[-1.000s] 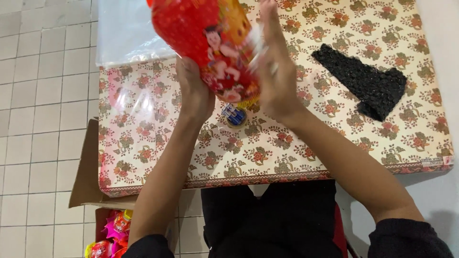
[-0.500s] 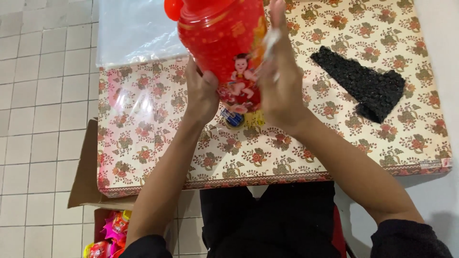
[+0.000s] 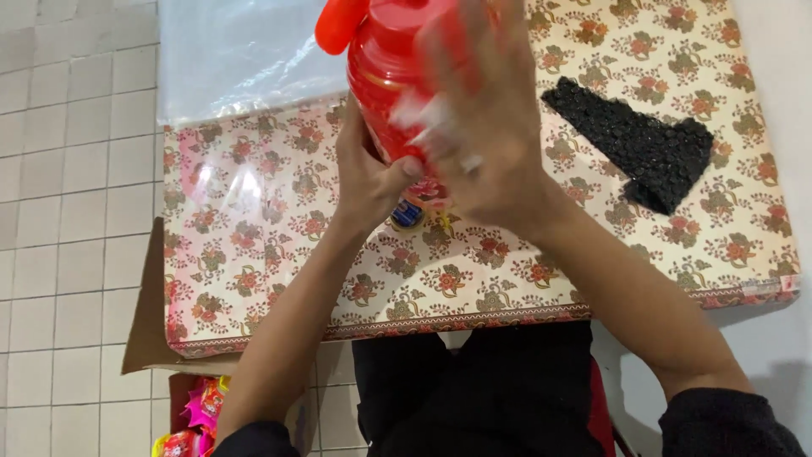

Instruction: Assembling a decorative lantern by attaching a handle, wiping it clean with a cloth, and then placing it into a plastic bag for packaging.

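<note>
I hold a red plastic bottle (image 3: 385,76) with a red lid and a picture label up close to the camera, above the flower-patterned table (image 3: 271,254). My left hand (image 3: 368,173) grips its lower left side. My right hand (image 3: 486,127) wraps over its front and right side, blurred, and hides much of the label. A small round blue and yellow thing (image 3: 408,216) lies on the table right under the bottle, mostly covered by my hands.
A black mesh piece (image 3: 643,144) lies on the table at the right. A clear plastic sheet (image 3: 245,59) covers the far left corner. A brown cardboard box (image 3: 148,330) with colourful packets (image 3: 196,419) stands on the tiled floor at the left.
The bottle has turned from tilted with its label facing me to nearly upright, lid toward the top. My right hand has slid across its front.
</note>
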